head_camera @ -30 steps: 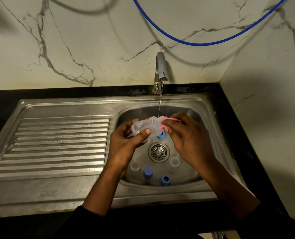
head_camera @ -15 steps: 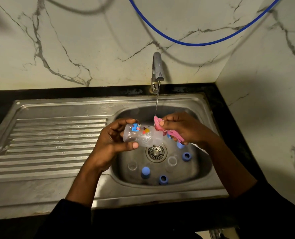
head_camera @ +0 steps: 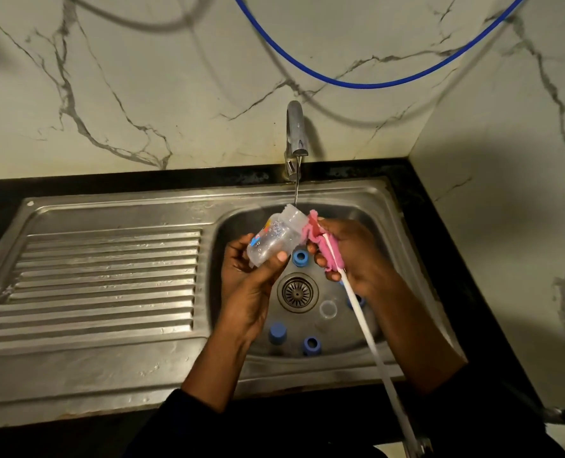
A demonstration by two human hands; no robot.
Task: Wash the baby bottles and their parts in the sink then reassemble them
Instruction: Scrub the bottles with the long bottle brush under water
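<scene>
While a thin stream of water (head_camera: 296, 190) falls from the steel tap (head_camera: 296, 137), a person holds a clear baby bottle (head_camera: 276, 241) above the sink basin (head_camera: 241, 223), seen from the head camera. The left hand (head_camera: 251, 279) grips the bottle's lower end, fingers and thumb curled round it. The bottle is tilted with its open neck up and to the right, where the stream meets its rim. The right hand (head_camera: 357, 256) is curled round the pink sponge head of a bottle brush (head_camera: 312, 231), which lies right against the bottle's neck. The brush's white handle runs down past the wrist towards the camera. On the basin floor, around the drain (head_camera: 297, 292), lie bottle parts: a blue ring (head_camera: 300, 257) just below the bottle, a blue cap (head_camera: 277, 333), a second blue ring (head_camera: 310, 345) and a clear round piece (head_camera: 328, 309). A ribbed drainboard (head_camera: 105, 279) stretches to the left, and a blue hose (head_camera: 373, 83) loops across the marble wall behind.
</scene>
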